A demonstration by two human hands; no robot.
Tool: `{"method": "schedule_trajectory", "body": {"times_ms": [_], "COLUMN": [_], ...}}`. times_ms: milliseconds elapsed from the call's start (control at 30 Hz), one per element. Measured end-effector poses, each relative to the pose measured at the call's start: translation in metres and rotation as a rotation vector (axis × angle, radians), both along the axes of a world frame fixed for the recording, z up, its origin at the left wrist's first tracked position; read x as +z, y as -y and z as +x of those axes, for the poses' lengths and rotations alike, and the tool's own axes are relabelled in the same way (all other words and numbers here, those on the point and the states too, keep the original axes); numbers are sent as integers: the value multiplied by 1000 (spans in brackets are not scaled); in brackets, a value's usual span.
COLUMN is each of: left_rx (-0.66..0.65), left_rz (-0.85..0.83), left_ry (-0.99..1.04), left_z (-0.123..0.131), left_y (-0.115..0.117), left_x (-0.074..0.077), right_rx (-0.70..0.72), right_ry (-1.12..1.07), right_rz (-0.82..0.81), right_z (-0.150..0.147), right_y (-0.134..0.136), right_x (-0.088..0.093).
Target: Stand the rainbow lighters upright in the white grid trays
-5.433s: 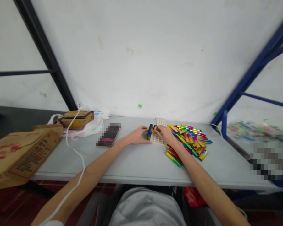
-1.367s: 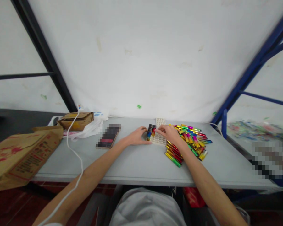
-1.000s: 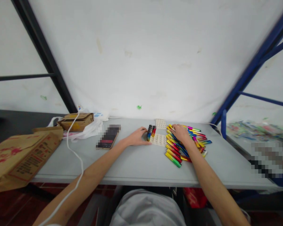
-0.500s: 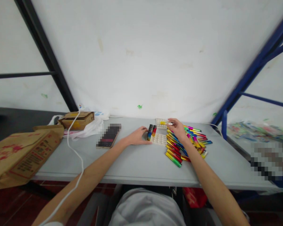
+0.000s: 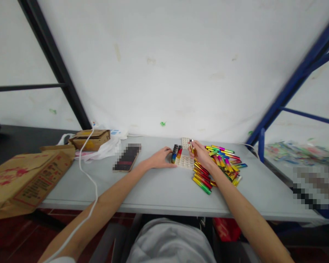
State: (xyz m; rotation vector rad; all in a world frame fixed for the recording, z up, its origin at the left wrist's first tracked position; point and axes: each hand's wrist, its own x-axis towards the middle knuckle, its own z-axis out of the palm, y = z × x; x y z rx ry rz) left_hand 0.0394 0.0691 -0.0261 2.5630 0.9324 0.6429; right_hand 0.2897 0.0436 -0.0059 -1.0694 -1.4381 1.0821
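A white tray with rows of round holes (image 5: 184, 162) lies on the grey table (image 5: 153, 186). A few rainbow-coloured lighters (image 5: 176, 153) stand upright at its left end. My left hand (image 5: 161, 159) rests against the tray's left side, its fingers curled beside those lighters. My right hand (image 5: 200, 153) is closed on one yellow lighter (image 5: 191, 145), held nearly upright above the tray's far right part. A heap of rainbow lighters (image 5: 219, 164) lies just right of the tray.
A second white tray (image 5: 185, 141) sits behind the first. A phone (image 5: 127, 157) lies left of my hands. Cardboard boxes (image 5: 90, 138) (image 5: 24, 179), a plastic bag and a white cable (image 5: 84, 171) occupy the left. Blue frame bars (image 5: 290, 87) rise at the right.
My right hand went to the heap, picked out a yellow lighter and carried it back over the tray, turning it upright. My left hand stayed by the tray.
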Motion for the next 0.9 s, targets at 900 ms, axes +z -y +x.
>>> {"method": "schedule_trajectory", "body": {"times_ms": [900], "left_rx": [-4], "left_rz": [-2], "left_ry": [14], "left_z": [-1], "left_y": [-1], "left_x": [-2], "right_rx": [-167], "right_ry": [636], "right_rz": [403], "right_z": [-7], "right_y": [13], "right_x": [8]}}
